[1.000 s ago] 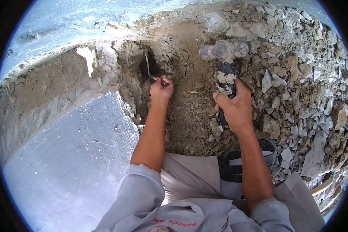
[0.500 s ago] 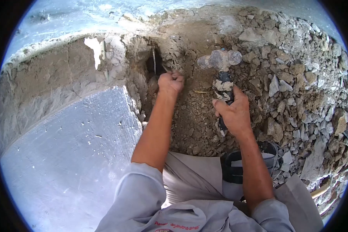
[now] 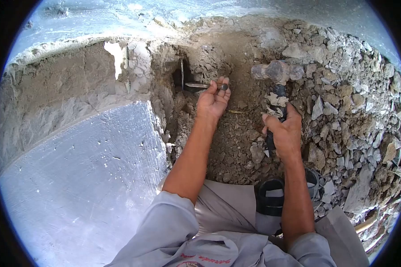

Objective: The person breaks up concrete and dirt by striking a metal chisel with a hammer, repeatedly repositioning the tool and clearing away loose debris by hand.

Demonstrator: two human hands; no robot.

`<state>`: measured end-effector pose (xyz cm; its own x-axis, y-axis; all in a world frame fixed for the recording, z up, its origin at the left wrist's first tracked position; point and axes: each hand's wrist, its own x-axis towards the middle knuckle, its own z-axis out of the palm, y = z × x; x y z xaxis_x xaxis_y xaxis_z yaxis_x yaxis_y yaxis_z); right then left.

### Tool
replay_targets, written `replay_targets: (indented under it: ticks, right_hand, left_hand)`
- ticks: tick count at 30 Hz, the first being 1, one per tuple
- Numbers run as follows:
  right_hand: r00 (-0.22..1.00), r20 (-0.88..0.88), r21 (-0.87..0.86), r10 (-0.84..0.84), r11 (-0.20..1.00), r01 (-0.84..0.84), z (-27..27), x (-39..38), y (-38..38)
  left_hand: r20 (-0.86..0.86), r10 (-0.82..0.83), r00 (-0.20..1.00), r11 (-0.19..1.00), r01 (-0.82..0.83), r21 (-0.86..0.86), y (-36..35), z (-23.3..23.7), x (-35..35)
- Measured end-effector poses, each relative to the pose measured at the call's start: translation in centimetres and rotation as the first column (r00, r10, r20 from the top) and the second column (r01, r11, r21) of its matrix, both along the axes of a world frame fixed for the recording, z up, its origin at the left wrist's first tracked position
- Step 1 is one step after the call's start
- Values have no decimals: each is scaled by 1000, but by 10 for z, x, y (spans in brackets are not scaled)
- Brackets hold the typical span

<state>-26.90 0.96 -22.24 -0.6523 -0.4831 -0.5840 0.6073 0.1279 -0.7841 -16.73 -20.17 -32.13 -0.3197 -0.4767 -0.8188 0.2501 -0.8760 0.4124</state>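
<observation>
My left hand (image 3: 214, 100) holds a short metal chisel (image 3: 198, 85) between thumb and fingers, palm turned up. The chisel lies level, its tip pointing left at a dark hole (image 3: 179, 75) in the broken wall edge. A thin rod (image 3: 182, 73) stands upright in front of the hole. My right hand (image 3: 284, 131) is wrapped round the dark handle of a hammer (image 3: 278, 72), whose dusty metal head points away from me over the rubble. Torn, pale wrapping hangs on the handle.
Broken stones and soil (image 3: 338, 111) cover the right side. A smooth grey slab (image 3: 84, 178) fills the lower left, with a rough cut earth face (image 3: 58, 84) behind it. A dark shoe (image 3: 270, 198) is below my right hand. A yellowish strand (image 3: 239, 111) lies between my hands.
Both hands have moved to the right in view, with the hammer. My left hand has turned palm up and drawn back from the hole, and the chisel now shows clearly.
</observation>
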Motion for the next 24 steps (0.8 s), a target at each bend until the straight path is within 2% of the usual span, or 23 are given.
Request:
replay_targets:
  ticks: [2,5,7,11,14,17,18,19,20,22,24]
  right_hand:
    - [1000,9,-12,-18,1000,18,-1,-1,1]
    - [1000,-5,-9,-16,1000,16,-5,-3,3]
    - [1000,-9,-16,-15,1000,15,-7,-5,2]
    - [983,-36,-154,-180,973,172,-3,-7,-7]
    - [940,-74,-217,-332,926,310,-1,-3,-25]
    - [932,-125,-133,-339,937,323,-16,6,-63]
    - [995,15,-51,-101,994,101,-28,8,-74]
    - [976,171,-2,133,991,-135,-34,7,-81]
    - [963,171,15,210,976,-216,-37,3,-82]
    - [913,170,46,370,923,-383,-36,-6,-90]
    - [980,3,8,201,980,-201,-25,1,-78]
  left_hand:
    - [68,33,997,999,-33,-9,0,5,-4]
    - [36,85,996,996,-86,23,-10,-9,-6]
    - [6,185,983,982,-185,32,-14,-12,-17]
    - [-30,339,940,940,-337,60,-30,-17,-42]
    - [-20,307,952,952,-306,11,-35,-18,-45]
    - [-31,301,953,954,-301,-2,-35,-25,-41]
    - [-52,311,949,950,-311,14,-40,-33,-39]
    - [-73,321,944,947,-319,32,-45,-42,-33]
    - [-97,328,940,944,-325,50,-51,-52,-31]
    - [-68,307,949,952,-307,18,-55,-43,-37]
    - [-56,354,934,935,-352,44,-52,-38,-32]
